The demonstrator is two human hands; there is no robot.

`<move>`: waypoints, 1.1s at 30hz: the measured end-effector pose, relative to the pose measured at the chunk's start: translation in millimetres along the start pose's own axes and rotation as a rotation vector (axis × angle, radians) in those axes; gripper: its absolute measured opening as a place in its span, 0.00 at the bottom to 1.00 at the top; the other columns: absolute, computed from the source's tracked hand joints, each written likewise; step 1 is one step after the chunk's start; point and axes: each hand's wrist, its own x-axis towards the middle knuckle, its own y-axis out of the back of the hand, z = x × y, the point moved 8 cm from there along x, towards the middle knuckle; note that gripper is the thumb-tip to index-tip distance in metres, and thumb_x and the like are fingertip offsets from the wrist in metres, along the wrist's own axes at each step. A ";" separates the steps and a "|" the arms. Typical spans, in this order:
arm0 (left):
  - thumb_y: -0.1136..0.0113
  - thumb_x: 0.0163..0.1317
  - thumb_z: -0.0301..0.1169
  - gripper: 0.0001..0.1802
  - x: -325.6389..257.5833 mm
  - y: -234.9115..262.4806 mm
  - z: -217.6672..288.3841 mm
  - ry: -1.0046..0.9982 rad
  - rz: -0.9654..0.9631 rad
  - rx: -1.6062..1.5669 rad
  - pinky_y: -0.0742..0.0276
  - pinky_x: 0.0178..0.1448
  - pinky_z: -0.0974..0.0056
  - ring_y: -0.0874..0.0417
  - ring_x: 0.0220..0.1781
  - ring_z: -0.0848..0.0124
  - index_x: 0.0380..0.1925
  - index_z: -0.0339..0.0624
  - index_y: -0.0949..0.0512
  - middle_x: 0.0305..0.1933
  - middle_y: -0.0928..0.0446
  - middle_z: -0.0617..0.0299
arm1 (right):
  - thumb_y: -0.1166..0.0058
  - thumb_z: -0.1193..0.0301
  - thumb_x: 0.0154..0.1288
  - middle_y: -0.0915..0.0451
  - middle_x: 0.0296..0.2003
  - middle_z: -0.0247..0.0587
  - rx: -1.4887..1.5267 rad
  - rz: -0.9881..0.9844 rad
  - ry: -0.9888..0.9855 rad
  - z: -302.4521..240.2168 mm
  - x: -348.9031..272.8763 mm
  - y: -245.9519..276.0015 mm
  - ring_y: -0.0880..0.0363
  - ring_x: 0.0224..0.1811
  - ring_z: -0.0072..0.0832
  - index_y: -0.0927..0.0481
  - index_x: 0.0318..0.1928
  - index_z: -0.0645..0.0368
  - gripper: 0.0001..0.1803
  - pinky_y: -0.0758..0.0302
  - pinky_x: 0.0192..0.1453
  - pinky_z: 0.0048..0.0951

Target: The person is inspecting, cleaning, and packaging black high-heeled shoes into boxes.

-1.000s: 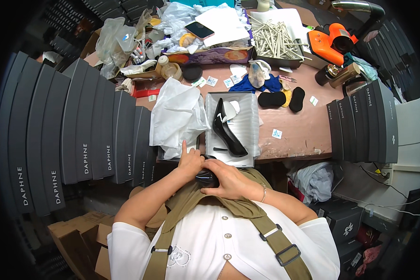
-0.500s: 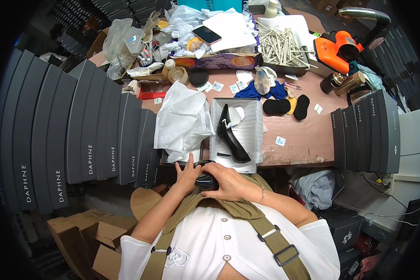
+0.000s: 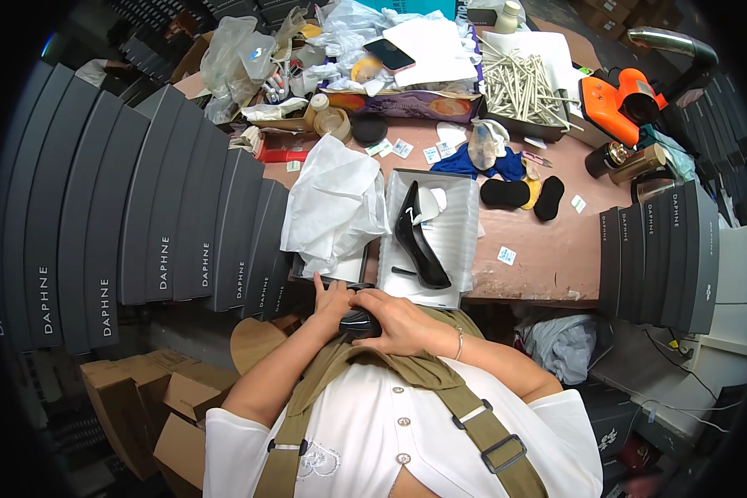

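Close to my waist, a glossy black high-heeled shoe (image 3: 358,324) is held between both hands. My right hand (image 3: 402,322) curves round it from the right, thumb low and fingers over the top. On its other side my left hand (image 3: 332,303) grips it, partly hiding its far end. Just beyond my hands lies an open shoe box (image 3: 466,232) lined with white padding. A second black high-heeled shoe (image 3: 423,251) rests on its side in there, with white wrapping at its opening. Crumpled white tissue paper (image 3: 332,195) covers another box part left of it.
Dark grey shoe boxes (image 3: 141,216) stand in a row at left, and more boxes (image 3: 668,257) at right. Farther back are a tray of white sticks (image 3: 523,87), an orange tool (image 3: 610,108), black pads (image 3: 506,193) and a phone (image 3: 390,55).
The view has shifted slightly, so the table items appear farther right. My left fingers, spread before, now lie closer together near the shoe. Both hands keep hold of it.
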 end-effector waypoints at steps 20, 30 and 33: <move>0.51 0.59 0.56 0.28 24.1 -4.6 -5.5 0.044 -0.035 0.175 0.73 0.70 0.30 0.35 0.66 0.52 0.51 0.52 0.20 0.57 0.29 0.46 | 0.37 0.61 0.48 0.28 0.46 0.58 -0.025 0.024 0.024 3.7 5.6 -9.4 0.24 0.43 0.54 0.32 0.50 0.63 0.31 0.25 0.48 0.45; 0.51 0.59 0.53 0.26 7.9 -2.0 5.9 -0.030 0.099 0.274 0.71 0.69 0.28 0.36 0.67 0.50 0.47 0.50 0.18 0.61 0.33 0.44 | 0.37 0.60 0.48 0.27 0.42 0.57 -0.005 -0.053 0.120 3.4 17.7 -23.7 0.23 0.41 0.53 0.30 0.48 0.64 0.29 0.25 0.47 0.45; 0.49 0.57 0.53 0.25 -3.4 2.8 -3.1 0.048 0.259 0.127 0.70 0.69 0.29 0.43 0.70 0.50 0.43 0.49 0.16 0.68 0.41 0.42 | 0.36 0.61 0.48 0.27 0.42 0.58 0.004 -0.067 0.123 0.6 18.9 -20.2 0.23 0.41 0.54 0.30 0.48 0.64 0.29 0.25 0.47 0.45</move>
